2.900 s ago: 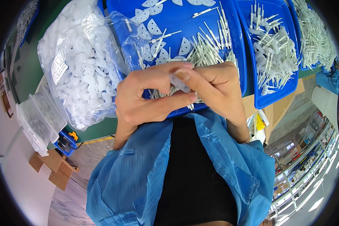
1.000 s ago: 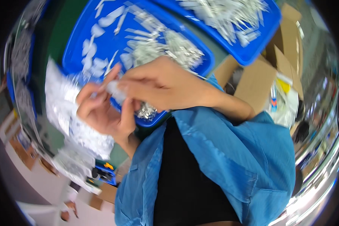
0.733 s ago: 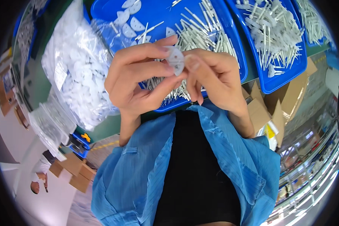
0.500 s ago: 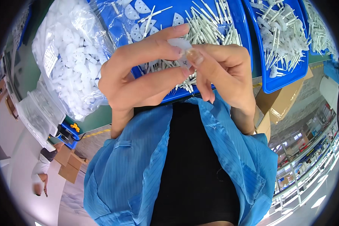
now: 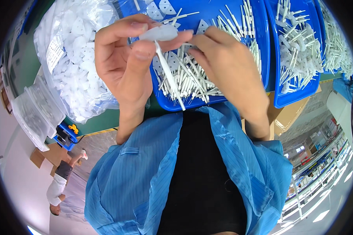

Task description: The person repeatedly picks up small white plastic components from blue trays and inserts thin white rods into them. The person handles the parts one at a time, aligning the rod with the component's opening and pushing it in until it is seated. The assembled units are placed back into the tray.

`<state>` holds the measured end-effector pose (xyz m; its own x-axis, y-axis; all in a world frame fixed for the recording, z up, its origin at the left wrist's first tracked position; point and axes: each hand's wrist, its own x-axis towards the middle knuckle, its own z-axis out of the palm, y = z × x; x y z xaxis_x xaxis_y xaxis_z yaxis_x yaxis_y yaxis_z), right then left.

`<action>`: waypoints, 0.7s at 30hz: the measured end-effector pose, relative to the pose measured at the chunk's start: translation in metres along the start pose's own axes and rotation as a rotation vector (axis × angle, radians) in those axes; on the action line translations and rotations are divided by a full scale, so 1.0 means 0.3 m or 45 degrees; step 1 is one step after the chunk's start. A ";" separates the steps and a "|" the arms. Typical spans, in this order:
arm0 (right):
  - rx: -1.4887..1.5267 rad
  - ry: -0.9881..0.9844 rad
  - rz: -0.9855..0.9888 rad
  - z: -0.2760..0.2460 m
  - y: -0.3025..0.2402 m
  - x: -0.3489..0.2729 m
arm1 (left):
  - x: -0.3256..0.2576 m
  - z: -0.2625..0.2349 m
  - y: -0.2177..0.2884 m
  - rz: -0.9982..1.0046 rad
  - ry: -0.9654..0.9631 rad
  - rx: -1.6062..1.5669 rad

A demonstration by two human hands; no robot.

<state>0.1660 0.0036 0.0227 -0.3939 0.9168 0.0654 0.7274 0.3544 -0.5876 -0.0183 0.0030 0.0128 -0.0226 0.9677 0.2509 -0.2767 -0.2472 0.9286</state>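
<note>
My left hand (image 5: 125, 58) pinches a translucent white plastic plate (image 5: 159, 33) between thumb and fingers. From the plate a thin white rod (image 5: 170, 76) slants down toward me, its upper end meeting the plate's lower edge. My right hand (image 5: 229, 64) is over the blue tray (image 5: 266, 62), fingers bent and thumb drawn in close to the left fingertips. Whatever lies between the right fingertips is hidden. Beneath both hands, the tray holds a heap of white rods (image 5: 192, 78) and several sector-shaped white plates with small holes (image 5: 167, 7).
A clear bag of white plastic pieces (image 5: 76, 66) lies on the green table at left. Another blue tray (image 5: 277, 94) at right holds rods and plates. Clear plastic bins (image 5: 37, 109) stand far left, cardboard boxes (image 5: 290, 113) lower right. A person (image 5: 59, 184) is in the left background.
My hands were together on the white plate; now the left holds it further left, with the rod in plain view. My right hand has let go and turned palm-down over the tray.
</note>
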 end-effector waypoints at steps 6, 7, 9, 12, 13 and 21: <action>-0.016 0.087 -0.016 -0.036 0.009 0.007 | 0.011 0.009 -0.006 -0.122 0.153 -0.292; 0.188 0.125 0.093 -0.051 0.002 0.003 | 0.005 0.010 -0.009 -0.158 0.161 -0.281; 0.601 0.207 0.318 -0.096 -0.038 -0.017 | -0.003 0.014 -0.008 -0.236 0.165 -0.256; 0.943 0.366 0.195 -0.107 -0.078 -0.039 | -0.014 0.021 -0.008 -0.289 0.126 -0.207; 0.935 0.337 0.167 -0.099 -0.084 -0.040 | -0.016 0.024 -0.011 -0.257 0.119 -0.168; 0.607 0.280 0.183 -0.028 -0.098 -0.054 | -0.017 0.029 -0.008 -0.253 0.173 -0.118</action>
<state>0.1558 -0.0202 0.0457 -0.1455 0.9848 0.0943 0.4094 0.1468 -0.9005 -0.0092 -0.0018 0.0116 -0.0856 0.9961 0.0209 -0.3756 -0.0517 0.9254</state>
